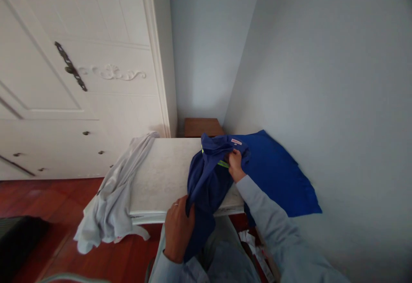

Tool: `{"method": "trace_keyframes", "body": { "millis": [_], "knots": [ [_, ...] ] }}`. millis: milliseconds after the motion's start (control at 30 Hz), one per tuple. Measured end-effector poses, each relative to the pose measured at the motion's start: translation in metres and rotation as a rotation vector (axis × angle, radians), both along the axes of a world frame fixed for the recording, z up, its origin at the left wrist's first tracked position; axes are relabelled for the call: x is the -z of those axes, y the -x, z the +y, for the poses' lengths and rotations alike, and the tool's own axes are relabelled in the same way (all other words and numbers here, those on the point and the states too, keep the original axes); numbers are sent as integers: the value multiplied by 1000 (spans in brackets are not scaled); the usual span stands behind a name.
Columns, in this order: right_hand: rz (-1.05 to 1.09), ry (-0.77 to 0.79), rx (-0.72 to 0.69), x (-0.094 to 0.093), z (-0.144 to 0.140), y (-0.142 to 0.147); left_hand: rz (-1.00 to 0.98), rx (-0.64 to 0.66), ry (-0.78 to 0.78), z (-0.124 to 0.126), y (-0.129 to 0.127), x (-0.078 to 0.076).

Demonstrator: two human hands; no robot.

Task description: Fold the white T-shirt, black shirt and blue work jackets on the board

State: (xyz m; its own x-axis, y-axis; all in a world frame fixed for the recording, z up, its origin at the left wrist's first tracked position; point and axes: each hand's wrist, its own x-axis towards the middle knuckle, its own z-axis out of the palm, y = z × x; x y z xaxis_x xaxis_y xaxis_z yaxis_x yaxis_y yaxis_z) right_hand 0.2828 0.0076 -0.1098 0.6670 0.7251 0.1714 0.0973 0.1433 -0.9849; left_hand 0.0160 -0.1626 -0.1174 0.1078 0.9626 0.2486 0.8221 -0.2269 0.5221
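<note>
Both hands gripped navy garment over counter.
Left hand clutched the hem, right hand pinched the collar; grey cloth draped beside.

Shirt on table — grey garment draped left, cloth right, wardrobe behind.

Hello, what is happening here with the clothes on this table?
A person holds a dark blue garment over the white table with both hands. The left hand grips its lower edge; the right hand pinches it near the collar. A brighter blue cloth lies against the wall, and a grey garment hangs off the table's left side.
</note>
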Motion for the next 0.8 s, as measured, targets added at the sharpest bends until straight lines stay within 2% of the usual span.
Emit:
{"method": "trace_keyframes", "body": {
  "millis": [100, 200, 300, 400, 467, 567, 600, 667, 733, 800],
  "knots": [
    [48, 30, 94, -2, -30, -19, -77, 5, 58, -1, -3, -2],
    [-189, -80, 81, -29, -52, -17, -104, 4, 107, -2, -4, -2],
    [-609, -143, -185, -64, -59, 8, -129, 6, 123, -2, -7, -1],
    [-1020, -128, -516, -83, -47, 43, -146, 22, 175, -2, -11, -1],
    [-1262, -29, -673, -86, -31, 62, -146, 18, 232, -4, -14, -4],
    [-1479, 254, -793, -82, -6, 73, -142, 4, 319, -10, -15, -12],
    [-1499, 321, -806, -81, 1, 70, -147, 4, 352, -11, -15, -15],
    [-1449, 336, -780, -81, 10, 56, -175, 1, 422, -14, -13, -19],
    [-1269, 250, -639, -83, 16, 31, -208, -9, 481, -16, -11, -23],
    [-952, 169, -408, -83, 21, -1, -255, -1, 542, -17, -9, -25]
  ]
}}
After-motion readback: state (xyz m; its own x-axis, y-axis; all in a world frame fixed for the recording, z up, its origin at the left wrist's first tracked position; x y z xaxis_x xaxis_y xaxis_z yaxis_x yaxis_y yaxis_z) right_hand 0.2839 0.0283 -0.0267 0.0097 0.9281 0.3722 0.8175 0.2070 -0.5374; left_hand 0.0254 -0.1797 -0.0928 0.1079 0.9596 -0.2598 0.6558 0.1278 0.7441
